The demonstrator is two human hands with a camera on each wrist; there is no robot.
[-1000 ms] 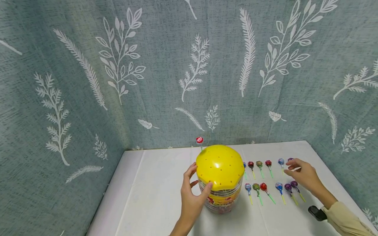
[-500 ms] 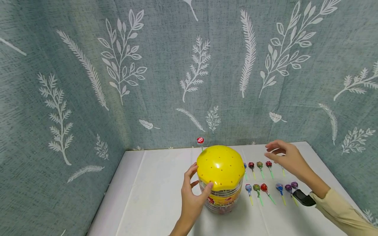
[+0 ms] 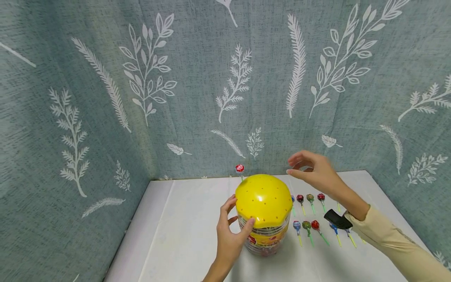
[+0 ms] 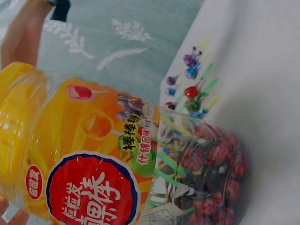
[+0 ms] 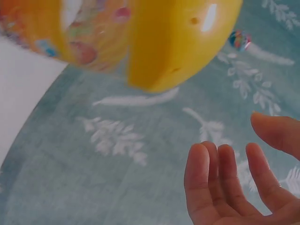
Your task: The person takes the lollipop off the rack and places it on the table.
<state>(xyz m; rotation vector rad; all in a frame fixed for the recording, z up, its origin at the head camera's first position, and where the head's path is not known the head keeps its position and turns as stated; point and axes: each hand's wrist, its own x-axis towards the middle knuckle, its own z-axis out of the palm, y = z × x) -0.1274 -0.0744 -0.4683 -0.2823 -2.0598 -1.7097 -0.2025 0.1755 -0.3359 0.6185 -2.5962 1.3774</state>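
Note:
A clear plastic candy jar (image 3: 269,237) with a yellow dotted lid (image 3: 263,201) stands upright on the table. My left hand (image 3: 230,235) grips it by the lid's left side, thumb at the front. Red-wrapped lollipops (image 4: 218,159) show through the jar wall in the left wrist view. My right hand (image 3: 315,172) hangs in the air behind and right of the lid, its fingers loosely bent around nothing. One red-and-white lollipop (image 3: 240,168) stands upright just past the lid's far left edge; what holds its stick is hidden.
Right of the jar, lollipops lie in two rows, among them a green-wrapped one (image 3: 306,226) and a dark red one (image 3: 300,198). My right sleeve and a black wrist device (image 3: 337,219) cover some. A leaf-patterned curtain (image 3: 197,78) closes off the table's (image 3: 183,235) back and sides.
My right hand has swept left and up from the far-right lollipops toward the lid. The left hand and the jar have kept their place.

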